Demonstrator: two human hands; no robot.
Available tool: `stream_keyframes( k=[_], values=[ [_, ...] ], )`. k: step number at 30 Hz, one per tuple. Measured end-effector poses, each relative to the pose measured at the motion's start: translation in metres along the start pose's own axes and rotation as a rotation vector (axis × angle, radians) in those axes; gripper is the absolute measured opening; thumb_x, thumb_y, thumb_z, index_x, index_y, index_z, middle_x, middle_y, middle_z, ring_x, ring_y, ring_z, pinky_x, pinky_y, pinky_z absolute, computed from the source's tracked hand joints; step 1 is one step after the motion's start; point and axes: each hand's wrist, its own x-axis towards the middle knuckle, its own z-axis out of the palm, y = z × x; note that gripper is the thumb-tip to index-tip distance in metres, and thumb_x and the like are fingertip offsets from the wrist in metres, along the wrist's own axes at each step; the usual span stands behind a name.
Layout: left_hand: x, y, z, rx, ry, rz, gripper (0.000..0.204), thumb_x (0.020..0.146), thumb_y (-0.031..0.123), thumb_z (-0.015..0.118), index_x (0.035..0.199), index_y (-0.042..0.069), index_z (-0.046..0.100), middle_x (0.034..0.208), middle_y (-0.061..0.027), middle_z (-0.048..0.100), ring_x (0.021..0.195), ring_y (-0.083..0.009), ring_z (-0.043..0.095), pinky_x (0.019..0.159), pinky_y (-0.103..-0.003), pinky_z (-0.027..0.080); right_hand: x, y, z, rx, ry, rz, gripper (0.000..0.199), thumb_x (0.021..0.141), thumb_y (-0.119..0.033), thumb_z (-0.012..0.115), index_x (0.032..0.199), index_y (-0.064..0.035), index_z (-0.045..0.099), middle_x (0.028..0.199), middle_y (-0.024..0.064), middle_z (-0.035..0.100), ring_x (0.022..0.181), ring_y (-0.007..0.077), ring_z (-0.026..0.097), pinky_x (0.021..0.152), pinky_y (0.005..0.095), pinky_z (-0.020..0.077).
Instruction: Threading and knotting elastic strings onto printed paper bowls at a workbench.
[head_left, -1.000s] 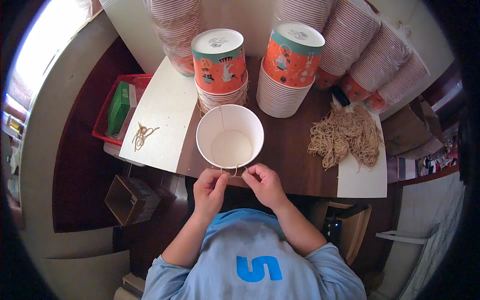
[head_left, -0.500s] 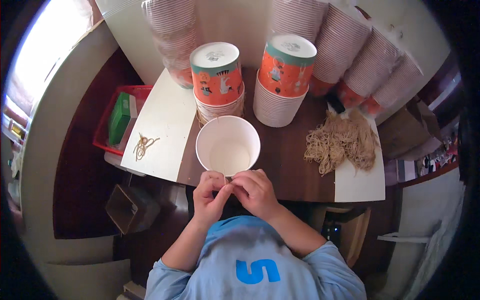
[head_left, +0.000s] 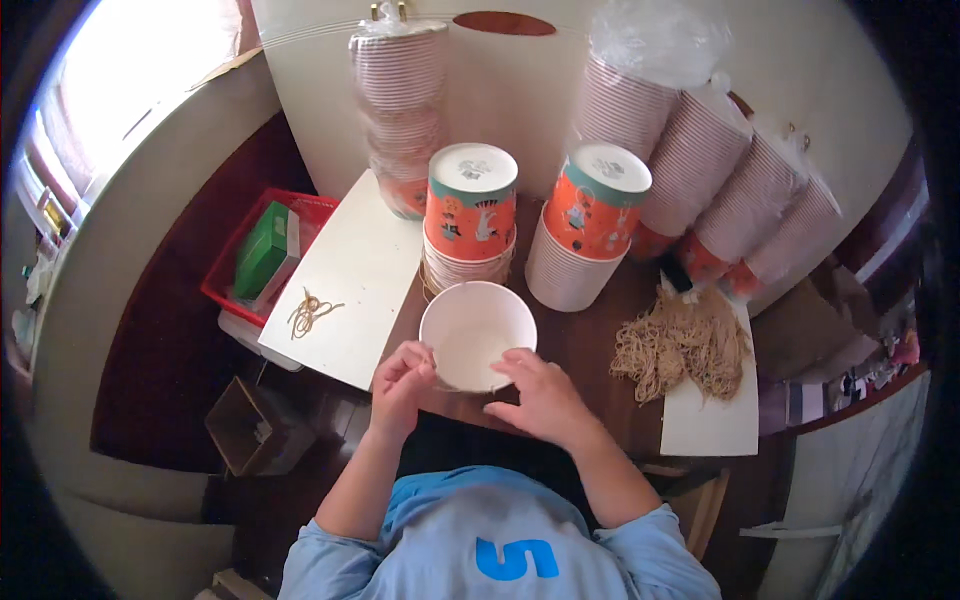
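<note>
A white paper tub (head_left: 478, 310) stands at the near middle of the table, its open mouth towards me. My left hand (head_left: 403, 375) is at the left of its rim, thumb and fingertips pinched together; what they hold, if anything, is too small to make out. My right hand (head_left: 540, 393) is at the rim's right side, fingertips over the edge and thumb spread apart below. A dark speck or thin end shows at the near rim, beside the right thumb.
Behind stand two tub stacks, each topped by an upturned orange-and-green tub (head_left: 470, 215). Bagged tub stacks (head_left: 700, 150) lean at the back right. Tan string (head_left: 680, 345) lies in a heap on the right, a few strands (head_left: 313, 314) on the left. A red basket (head_left: 225, 290) sits beyond.
My hands have come apart from their shared pinch at the near rim, the left to the left, the right to the right with fingers opened. The whole view has shifted.
</note>
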Motion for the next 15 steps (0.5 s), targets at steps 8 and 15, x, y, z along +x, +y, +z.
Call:
stream_keyframes(
  k=[8, 15],
  values=[
    [-0.012, -0.012, -0.005, 0.176, -0.135, 0.089, 0.014, 0.076, 0.006, 0.055, 0.063, 0.001, 0.057, 0.086, -0.0075, 0.058, 0.084, -0.0176, 0.054, 0.076, -0.029, 0.041, 0.109, 0.056, -0.003, -0.463, 0.059, 0.111, 0.041, 0.075, -0.027, 0.065, 0.106, -0.0028, 0.056, 0.101, 0.0144, 0.059, 0.093, 0.0323, 0.059, 0.078, 0.0422, 0.0480],
    [-0.033, -0.017, -0.048, 0.295, 0.336, -0.211, 0.035, 0.091, 0.034, 0.049, 0.095, 0.002, 0.063, 0.094, -0.0063, 0.062, 0.086, -0.0176, 0.058, 0.077, -0.031, 0.046, 0.094, 0.041, 0.005, -0.120, 0.334, -0.260, 0.010, 0.076, -0.008, 0.059, 0.086, -0.0080, 0.057, 0.075, 0.0098, 0.060, 0.072, 0.0319, 0.059, 0.065, 0.0440, 0.0447]
  ],
)
